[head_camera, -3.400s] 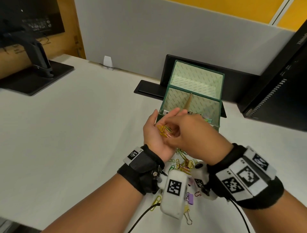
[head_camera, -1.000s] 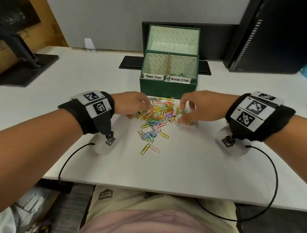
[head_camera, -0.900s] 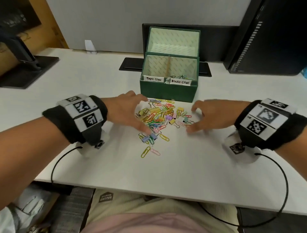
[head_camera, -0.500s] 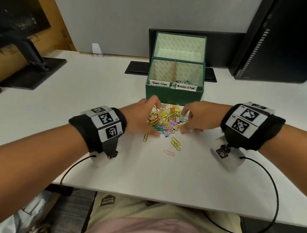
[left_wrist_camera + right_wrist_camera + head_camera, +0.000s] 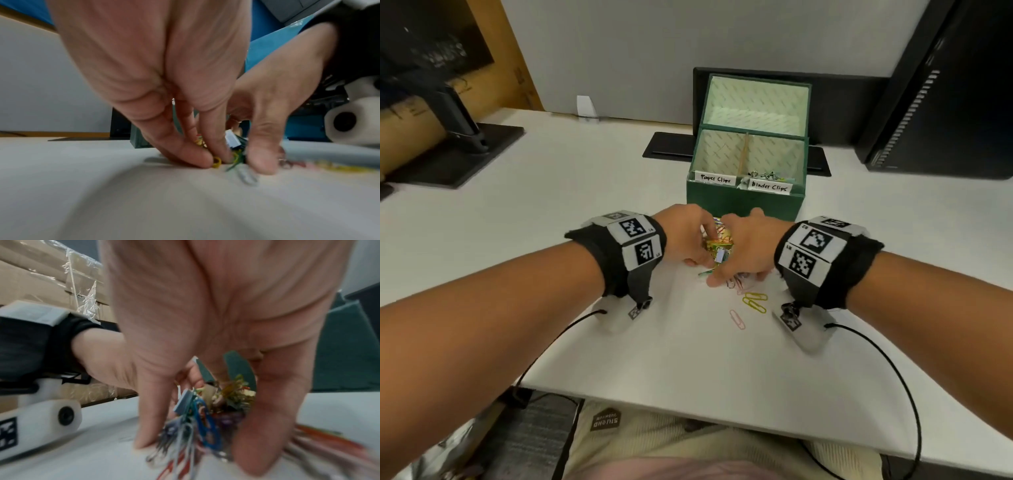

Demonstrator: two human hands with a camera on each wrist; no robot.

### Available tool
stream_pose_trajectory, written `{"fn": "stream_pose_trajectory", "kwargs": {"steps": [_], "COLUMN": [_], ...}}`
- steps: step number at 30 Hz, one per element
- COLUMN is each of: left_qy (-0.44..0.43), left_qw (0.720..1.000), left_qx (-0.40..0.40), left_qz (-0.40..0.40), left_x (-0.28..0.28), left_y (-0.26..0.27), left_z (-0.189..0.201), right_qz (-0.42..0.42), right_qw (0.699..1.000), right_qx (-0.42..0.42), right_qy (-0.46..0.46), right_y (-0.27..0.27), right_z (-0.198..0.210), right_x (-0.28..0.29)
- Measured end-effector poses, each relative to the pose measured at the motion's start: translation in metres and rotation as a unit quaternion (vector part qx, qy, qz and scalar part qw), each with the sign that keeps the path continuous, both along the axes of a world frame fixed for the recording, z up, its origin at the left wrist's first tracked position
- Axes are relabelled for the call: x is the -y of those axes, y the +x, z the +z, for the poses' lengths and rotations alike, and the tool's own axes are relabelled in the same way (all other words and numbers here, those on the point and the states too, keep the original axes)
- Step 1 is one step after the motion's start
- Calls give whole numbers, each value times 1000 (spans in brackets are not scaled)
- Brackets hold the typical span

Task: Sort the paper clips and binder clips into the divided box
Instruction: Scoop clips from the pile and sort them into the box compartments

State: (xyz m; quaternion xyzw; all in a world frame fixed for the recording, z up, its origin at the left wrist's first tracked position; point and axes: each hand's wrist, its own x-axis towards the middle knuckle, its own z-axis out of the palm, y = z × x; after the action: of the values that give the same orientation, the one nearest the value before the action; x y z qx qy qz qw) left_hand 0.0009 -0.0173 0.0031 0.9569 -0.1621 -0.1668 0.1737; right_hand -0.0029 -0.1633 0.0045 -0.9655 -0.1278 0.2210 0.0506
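Around clips (image 5: 717,241), cupped hands (image 5: 722,248)

Right hand (image 5: 216,337), palm toward the camera, fingers pointing down to the white tabletop (image 5: 92,459). Between thumb and fingers: a bunched heap of coloured wire paper clips and small binder clips (image 5: 207,421), blurred. Beyond the fingers: dark green box wall (image 5: 345,356). Beside the thumb: left hand (image 5: 102,356) with black wristband (image 5: 37,345).
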Motion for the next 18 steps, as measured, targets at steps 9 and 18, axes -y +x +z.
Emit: {"fn": "stream_pose_trajectory", "kwargs": {"steps": [9, 18], "left_qy": [-319, -489], "left_qw": [937, 836], "left_qx": [-91, -65], "left_qz": [108, 239], "left_x": [-2, 1], "left_y": [-7, -12], "left_z": [3, 1], "right_qz": [-41, -71], "right_qw": [991, 990], "right_qx": [22, -8], "right_qy": [125, 124], "right_y": [9, 23], "right_z": [2, 7], "right_x": [-6, 13]}}
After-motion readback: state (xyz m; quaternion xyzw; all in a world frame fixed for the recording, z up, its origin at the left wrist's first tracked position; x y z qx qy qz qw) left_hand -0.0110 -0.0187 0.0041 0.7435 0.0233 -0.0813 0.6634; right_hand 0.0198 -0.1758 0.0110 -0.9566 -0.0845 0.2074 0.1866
